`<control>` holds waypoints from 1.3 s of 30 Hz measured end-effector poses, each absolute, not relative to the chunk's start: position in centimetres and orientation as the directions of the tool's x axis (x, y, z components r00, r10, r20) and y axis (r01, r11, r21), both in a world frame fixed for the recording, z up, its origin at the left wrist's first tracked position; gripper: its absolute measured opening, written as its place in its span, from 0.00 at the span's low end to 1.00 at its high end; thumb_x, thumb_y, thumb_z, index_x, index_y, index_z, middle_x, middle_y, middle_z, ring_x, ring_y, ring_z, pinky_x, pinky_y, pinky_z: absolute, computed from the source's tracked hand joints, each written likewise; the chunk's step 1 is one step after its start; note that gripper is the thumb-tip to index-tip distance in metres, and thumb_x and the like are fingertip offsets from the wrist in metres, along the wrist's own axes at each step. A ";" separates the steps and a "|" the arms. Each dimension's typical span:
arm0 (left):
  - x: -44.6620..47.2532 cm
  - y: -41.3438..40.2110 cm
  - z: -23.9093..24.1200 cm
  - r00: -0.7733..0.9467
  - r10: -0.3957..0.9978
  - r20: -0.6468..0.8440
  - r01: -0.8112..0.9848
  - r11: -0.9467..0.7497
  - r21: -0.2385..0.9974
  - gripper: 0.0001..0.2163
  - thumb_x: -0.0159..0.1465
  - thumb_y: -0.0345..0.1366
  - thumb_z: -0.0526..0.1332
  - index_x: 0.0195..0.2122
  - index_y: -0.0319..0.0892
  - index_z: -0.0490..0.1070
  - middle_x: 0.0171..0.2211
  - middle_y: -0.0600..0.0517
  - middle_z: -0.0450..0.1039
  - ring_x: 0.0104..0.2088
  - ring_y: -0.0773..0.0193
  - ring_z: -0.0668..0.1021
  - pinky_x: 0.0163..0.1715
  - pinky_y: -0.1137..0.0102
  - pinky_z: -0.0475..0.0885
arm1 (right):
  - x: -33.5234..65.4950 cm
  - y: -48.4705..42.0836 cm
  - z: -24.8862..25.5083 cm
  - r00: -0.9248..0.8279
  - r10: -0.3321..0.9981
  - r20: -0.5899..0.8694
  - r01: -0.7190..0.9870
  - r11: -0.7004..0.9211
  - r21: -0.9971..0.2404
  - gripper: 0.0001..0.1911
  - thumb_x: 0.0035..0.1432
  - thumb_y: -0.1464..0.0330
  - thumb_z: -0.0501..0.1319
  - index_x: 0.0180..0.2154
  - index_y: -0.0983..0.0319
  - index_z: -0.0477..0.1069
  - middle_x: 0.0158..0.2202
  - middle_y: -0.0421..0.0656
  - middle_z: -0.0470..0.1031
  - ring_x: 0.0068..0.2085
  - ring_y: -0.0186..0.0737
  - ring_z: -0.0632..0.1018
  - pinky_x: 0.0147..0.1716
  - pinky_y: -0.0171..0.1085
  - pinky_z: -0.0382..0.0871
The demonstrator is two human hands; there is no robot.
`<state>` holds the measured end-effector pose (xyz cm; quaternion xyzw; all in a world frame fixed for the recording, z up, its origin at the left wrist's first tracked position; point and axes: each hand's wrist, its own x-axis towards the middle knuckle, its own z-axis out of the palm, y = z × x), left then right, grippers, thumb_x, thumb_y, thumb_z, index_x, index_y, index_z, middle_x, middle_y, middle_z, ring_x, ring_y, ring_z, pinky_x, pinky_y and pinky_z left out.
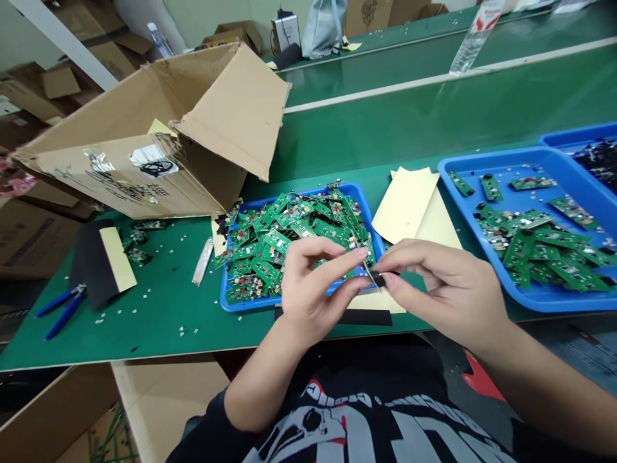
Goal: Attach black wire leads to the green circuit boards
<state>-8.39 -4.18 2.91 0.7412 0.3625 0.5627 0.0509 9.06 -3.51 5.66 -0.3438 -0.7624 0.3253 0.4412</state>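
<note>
My left hand [313, 286] is closed, its thumb and fingers pinching a narrow green circuit board [368, 266] seen nearly edge-on. At the board's lower end my right hand [450, 292] is closed in a pinch on a small black piece [378, 279], which touches the board; whether it is attached there I cannot tell. Both hands are over the front right edge of a blue tray [253, 306] heaped with similar circuit boards [277, 244]. Yellow paper sheets [405, 206] lie just beyond the right hand.
Right of my hands stands another blue tray [523, 168] with more boards; a third holds black parts [598, 161]. An open cardboard box [120, 167] is at the back left. Blue-handled pliers [65, 308] lie beside black sheets [94, 263]. A bottle [475, 38] stands farther back.
</note>
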 end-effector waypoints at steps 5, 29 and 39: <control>-7.8 -4.9 2.8 0.154 0.760 0.632 0.192 -0.650 0.735 0.19 0.63 0.36 0.61 0.55 0.43 0.64 0.43 0.46 0.72 0.39 0.64 0.75 0.35 0.71 0.76 | 9.0 -3.4 5.7 -0.395 0.732 0.555 0.344 0.678 -0.650 0.05 0.60 0.74 0.57 0.33 0.58 0.68 0.28 0.41 0.75 0.29 0.37 0.76 0.28 0.36 0.71; -6.9 -5.5 4.2 0.090 0.881 0.465 0.507 -0.443 0.740 0.07 0.58 0.27 0.60 0.38 0.40 0.72 0.34 0.51 0.78 0.32 0.67 0.79 0.35 0.73 0.77 | 9.9 -2.3 5.7 -0.595 0.610 0.524 0.520 0.789 -0.328 0.10 0.64 0.73 0.54 0.32 0.65 0.71 0.26 0.43 0.73 0.27 0.35 0.72 0.26 0.35 0.64; -6.5 -5.2 4.0 0.018 0.938 0.345 0.400 -0.323 0.857 0.08 0.56 0.25 0.58 0.35 0.41 0.72 0.32 0.52 0.77 0.31 0.67 0.79 0.34 0.74 0.77 | 9.6 -2.5 5.0 -0.595 0.567 0.569 0.549 0.804 -0.227 0.12 0.64 0.74 0.54 0.29 0.67 0.72 0.26 0.45 0.74 0.27 0.37 0.75 0.25 0.35 0.64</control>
